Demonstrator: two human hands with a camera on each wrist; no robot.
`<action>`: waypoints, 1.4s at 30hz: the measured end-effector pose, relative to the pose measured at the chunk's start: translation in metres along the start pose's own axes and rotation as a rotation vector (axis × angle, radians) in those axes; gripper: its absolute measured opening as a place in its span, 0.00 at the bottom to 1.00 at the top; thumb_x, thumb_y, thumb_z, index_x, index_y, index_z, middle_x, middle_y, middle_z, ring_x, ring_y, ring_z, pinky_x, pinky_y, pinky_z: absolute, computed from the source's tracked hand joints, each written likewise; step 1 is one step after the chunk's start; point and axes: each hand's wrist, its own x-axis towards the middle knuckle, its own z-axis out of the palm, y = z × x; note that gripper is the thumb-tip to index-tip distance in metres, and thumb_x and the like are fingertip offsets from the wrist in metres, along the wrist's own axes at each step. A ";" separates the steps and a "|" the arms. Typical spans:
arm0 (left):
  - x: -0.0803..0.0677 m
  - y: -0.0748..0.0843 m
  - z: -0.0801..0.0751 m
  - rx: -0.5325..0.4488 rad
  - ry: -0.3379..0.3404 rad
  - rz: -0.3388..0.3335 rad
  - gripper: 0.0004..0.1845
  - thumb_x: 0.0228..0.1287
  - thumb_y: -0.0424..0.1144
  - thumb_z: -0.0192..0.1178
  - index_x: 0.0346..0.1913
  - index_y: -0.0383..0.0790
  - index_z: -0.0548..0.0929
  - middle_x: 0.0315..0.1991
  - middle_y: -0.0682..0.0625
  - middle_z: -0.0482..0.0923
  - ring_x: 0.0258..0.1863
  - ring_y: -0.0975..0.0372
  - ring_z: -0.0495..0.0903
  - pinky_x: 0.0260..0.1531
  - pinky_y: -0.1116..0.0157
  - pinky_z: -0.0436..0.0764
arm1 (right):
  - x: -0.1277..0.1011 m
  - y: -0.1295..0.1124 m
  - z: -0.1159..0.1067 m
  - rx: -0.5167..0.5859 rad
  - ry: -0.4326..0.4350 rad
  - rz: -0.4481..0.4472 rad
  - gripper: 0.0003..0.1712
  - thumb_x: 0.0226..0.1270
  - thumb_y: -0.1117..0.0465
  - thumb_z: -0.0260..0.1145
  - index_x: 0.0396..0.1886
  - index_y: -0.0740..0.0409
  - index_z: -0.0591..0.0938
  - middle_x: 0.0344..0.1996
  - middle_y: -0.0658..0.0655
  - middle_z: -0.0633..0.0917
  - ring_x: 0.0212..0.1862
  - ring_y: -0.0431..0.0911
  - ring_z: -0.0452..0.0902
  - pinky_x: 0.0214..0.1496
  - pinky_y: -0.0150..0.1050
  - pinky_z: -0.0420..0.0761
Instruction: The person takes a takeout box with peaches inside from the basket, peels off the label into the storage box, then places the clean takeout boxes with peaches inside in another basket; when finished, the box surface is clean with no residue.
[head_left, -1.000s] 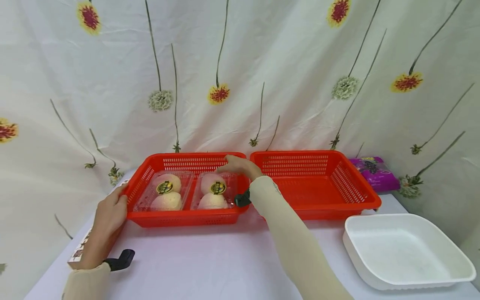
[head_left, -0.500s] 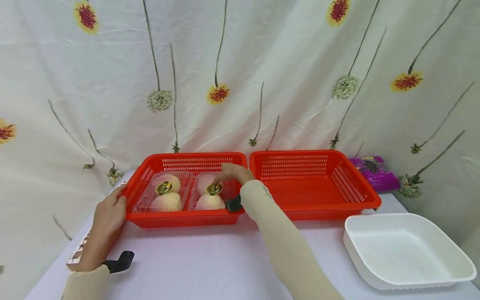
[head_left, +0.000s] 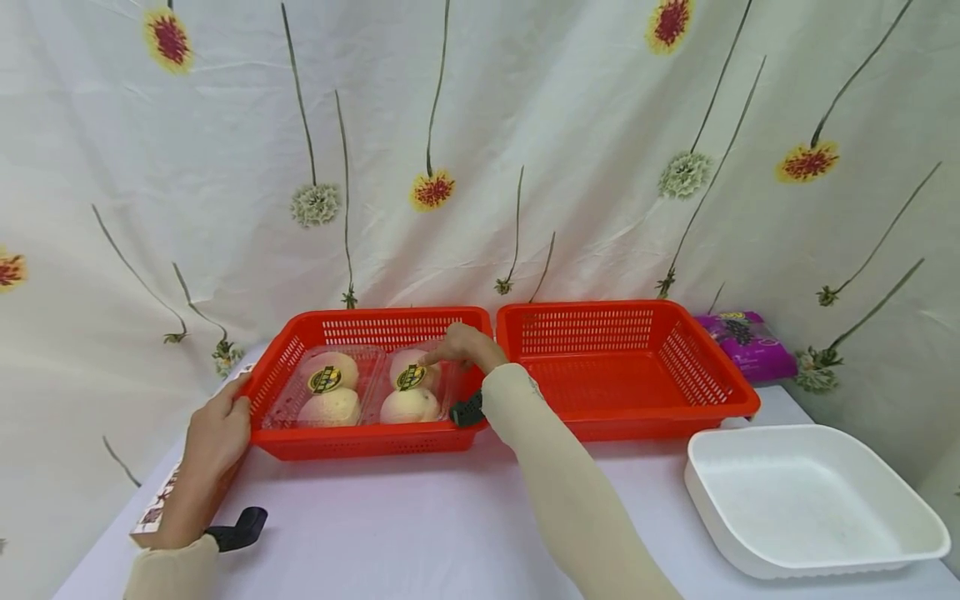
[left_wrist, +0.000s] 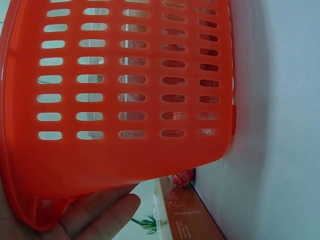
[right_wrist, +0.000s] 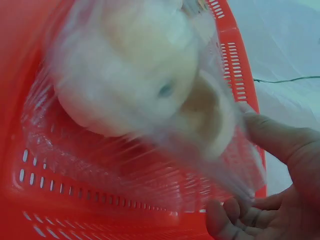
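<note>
At the left, a red plastic basket [head_left: 360,442] holds two clear plastic packs of peaches, set side by side. My left hand [head_left: 217,429] grips the basket's left rim; in the left wrist view its fingers [left_wrist: 107,217] curl at the rim's corner, outside the slotted wall. My right hand [head_left: 468,343] reaches into the basket over the right peach pack [head_left: 408,407], with thumb and curled fingers at its edge. The right wrist view shows this pack tilted and blurred, clear film stretched toward the fingertips. The left peach pack [head_left: 330,408] lies flat, a dark round label on top.
A second red basket [head_left: 600,400] stands close on the right. In front of it sits a white tub [head_left: 810,500], and a purple packet [head_left: 750,350] lies behind. A long printed box [head_left: 161,504] is under the left forearm. A flowered cloth hangs behind.
My right hand has moved slightly left and toward me. The right peach pack has shifted left against the other and tilted. My left hand stays on the rim.
</note>
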 end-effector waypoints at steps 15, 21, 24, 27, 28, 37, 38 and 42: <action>0.001 -0.002 -0.001 -0.005 0.013 -0.006 0.29 0.75 0.40 0.30 0.76 0.39 0.46 0.69 0.25 0.52 0.64 0.32 0.57 0.59 0.33 0.58 | -0.003 0.011 -0.011 0.445 -0.148 -0.060 0.58 0.62 0.52 0.68 0.75 0.55 0.36 0.71 0.62 0.55 0.63 0.60 0.66 0.55 0.54 0.78; 0.000 -0.003 -0.002 0.003 0.017 0.005 0.29 0.75 0.40 0.30 0.76 0.39 0.46 0.69 0.25 0.53 0.63 0.32 0.57 0.58 0.33 0.60 | -0.004 0.017 -0.025 0.524 -0.056 -0.110 0.55 0.61 0.50 0.69 0.74 0.58 0.44 0.69 0.62 0.58 0.63 0.59 0.65 0.60 0.54 0.74; 0.000 -0.002 -0.001 -0.004 0.015 0.003 0.29 0.75 0.41 0.30 0.76 0.40 0.46 0.69 0.25 0.53 0.62 0.33 0.58 0.57 0.33 0.62 | -0.009 0.020 -0.035 0.620 0.011 -0.155 0.48 0.60 0.50 0.69 0.71 0.59 0.53 0.65 0.62 0.64 0.61 0.57 0.67 0.61 0.55 0.72; 0.001 -0.002 -0.001 -0.008 0.011 0.000 0.29 0.75 0.41 0.30 0.76 0.40 0.46 0.68 0.25 0.54 0.62 0.33 0.59 0.57 0.34 0.63 | -0.017 0.023 -0.046 0.704 0.067 -0.226 0.41 0.63 0.51 0.67 0.71 0.58 0.60 0.62 0.62 0.70 0.59 0.55 0.70 0.62 0.54 0.72; 0.002 -0.001 0.000 -0.008 0.012 0.001 0.29 0.75 0.41 0.30 0.76 0.40 0.46 0.68 0.25 0.55 0.62 0.34 0.59 0.56 0.34 0.63 | -0.021 0.024 -0.050 0.726 0.078 -0.250 0.40 0.64 0.52 0.66 0.71 0.58 0.61 0.61 0.62 0.71 0.59 0.55 0.70 0.62 0.53 0.72; 0.002 0.000 -0.001 0.015 0.009 0.007 0.29 0.75 0.40 0.29 0.76 0.39 0.45 0.68 0.25 0.54 0.61 0.33 0.60 0.55 0.34 0.65 | -0.070 0.033 -0.071 0.700 -0.020 -0.410 0.35 0.69 0.50 0.59 0.74 0.46 0.61 0.66 0.53 0.71 0.67 0.52 0.65 0.65 0.52 0.69; 0.002 0.000 -0.001 0.014 0.008 0.004 0.29 0.75 0.40 0.29 0.76 0.39 0.45 0.68 0.25 0.54 0.62 0.33 0.59 0.56 0.34 0.64 | -0.076 0.035 -0.071 0.675 -0.052 -0.435 0.34 0.69 0.51 0.59 0.74 0.46 0.62 0.67 0.51 0.70 0.67 0.51 0.64 0.65 0.51 0.69; 0.002 0.000 0.000 0.008 0.006 0.002 0.29 0.75 0.40 0.29 0.76 0.39 0.45 0.68 0.25 0.53 0.62 0.33 0.59 0.56 0.34 0.64 | -0.103 0.046 -0.064 0.543 -0.213 -0.537 0.29 0.71 0.54 0.58 0.71 0.44 0.67 0.64 0.49 0.74 0.65 0.50 0.68 0.62 0.49 0.73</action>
